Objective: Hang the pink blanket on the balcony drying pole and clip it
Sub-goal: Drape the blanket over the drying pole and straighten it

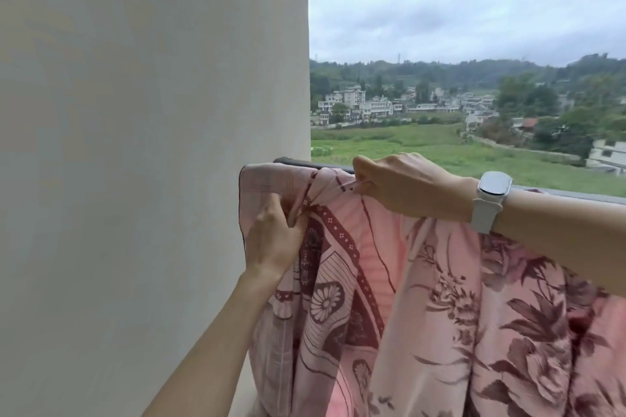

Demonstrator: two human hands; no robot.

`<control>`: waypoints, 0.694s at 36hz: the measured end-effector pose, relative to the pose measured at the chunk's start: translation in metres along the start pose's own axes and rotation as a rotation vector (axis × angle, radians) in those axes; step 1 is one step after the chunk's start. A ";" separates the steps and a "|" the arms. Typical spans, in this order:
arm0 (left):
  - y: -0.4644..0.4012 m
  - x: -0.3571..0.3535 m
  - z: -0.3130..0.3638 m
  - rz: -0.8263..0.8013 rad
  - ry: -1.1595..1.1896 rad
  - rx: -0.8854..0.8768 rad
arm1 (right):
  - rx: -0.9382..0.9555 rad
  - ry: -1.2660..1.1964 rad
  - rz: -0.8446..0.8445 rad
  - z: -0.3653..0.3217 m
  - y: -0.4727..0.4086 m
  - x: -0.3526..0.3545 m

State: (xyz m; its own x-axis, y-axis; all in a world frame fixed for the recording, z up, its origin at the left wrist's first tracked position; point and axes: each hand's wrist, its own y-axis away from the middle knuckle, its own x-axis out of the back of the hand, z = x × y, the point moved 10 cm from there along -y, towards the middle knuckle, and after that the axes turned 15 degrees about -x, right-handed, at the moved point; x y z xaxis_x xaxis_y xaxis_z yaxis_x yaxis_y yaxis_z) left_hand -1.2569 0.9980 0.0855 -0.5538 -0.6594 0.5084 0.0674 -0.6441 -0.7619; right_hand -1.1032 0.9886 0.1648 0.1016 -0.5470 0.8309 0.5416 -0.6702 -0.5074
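Beyond the balcony lies a green field with pale village houses and wooded hills under a grey sky, and a plain cream wall [152,145] fills the left half of the view.

At the grip, the left hand [276,240] has its fingers curled into a bunched fold of the pink floral-patterned fabric blanket [440,298], just below the rail. The right hand [403,184], with a white smartwatch [491,198] on its wrist, pinches a gathered edge of the same cloth at the top, right against the dark round metal drying pole [305,163]. Both hands hold cloth; neither holds a clip, and no clip shows anywhere in view.

Outward from the hands, the blanket is draped over the pole and hangs down on the near side in heavy folds, reaching to the right past the forearm. Its left end sits near the pole's tip, close to the wall.

The main risk, as I judge it, is the cloth sliding. It is still bunched between the hands, so weight hangs unevenly; if either hand lets go to fetch a clip, the heavier side may drag it off, perhaps over the far side. Spreading too far left could also slip the edge off the pole's end. Clipping over a thick bunch may not hold.
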 end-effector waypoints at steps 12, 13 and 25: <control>-0.096 0.097 0.040 0.303 -0.138 -0.314 | 0.015 -0.033 0.302 0.020 -0.045 0.048; -0.112 0.103 0.051 0.317 -0.235 -0.378 | 0.009 -0.039 0.343 0.024 -0.055 0.057; -0.257 0.043 0.181 0.223 -0.547 -0.877 | -0.532 0.243 0.558 0.182 -0.107 0.125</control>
State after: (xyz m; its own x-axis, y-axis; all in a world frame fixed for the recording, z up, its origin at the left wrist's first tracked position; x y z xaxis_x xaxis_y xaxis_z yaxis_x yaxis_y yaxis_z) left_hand -1.1475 1.0651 0.3763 -0.1390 -0.9538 0.2663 -0.6228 -0.1249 -0.7724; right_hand -0.9966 1.0825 0.3646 0.0224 -0.9240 0.3817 -0.0109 -0.3820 -0.9241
